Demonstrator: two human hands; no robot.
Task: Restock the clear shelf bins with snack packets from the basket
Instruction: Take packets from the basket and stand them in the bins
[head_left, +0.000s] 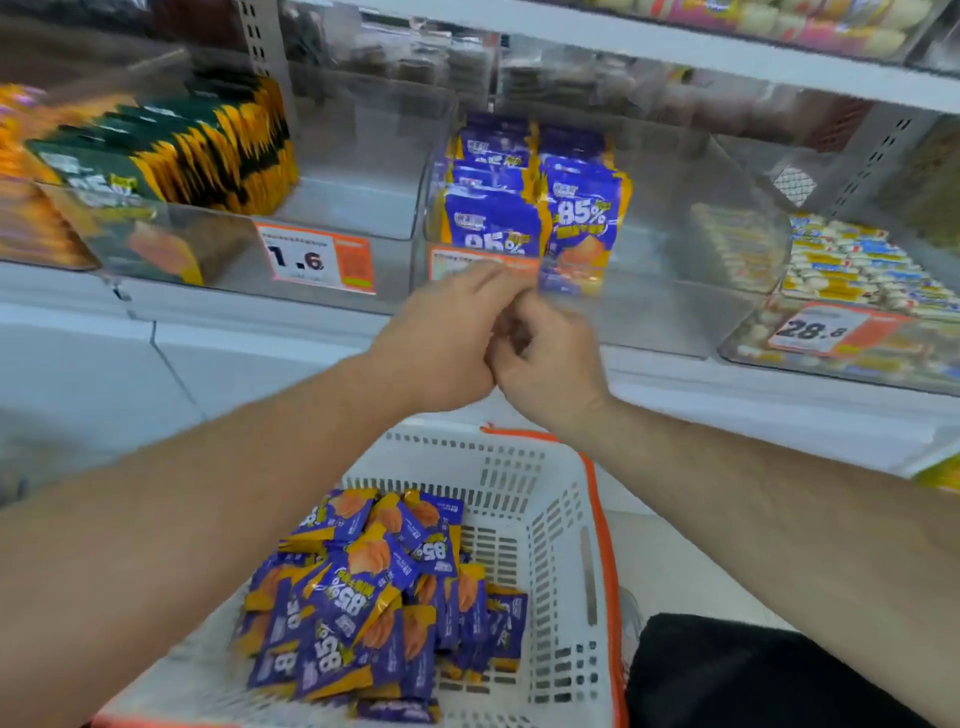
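- While both hands meet before the middle bin (675, 270), the left hand (441, 343) and right hand (550, 358) touch, fingers curled; I cannot tell whether they pinch anything.
- Purple packets (519, 202) stand upright at the bin's left front corner.
- More packets (363, 587) lie heaped against the left wall of the basket (550, 519).
- Green packs (171, 150) fill the left bin.
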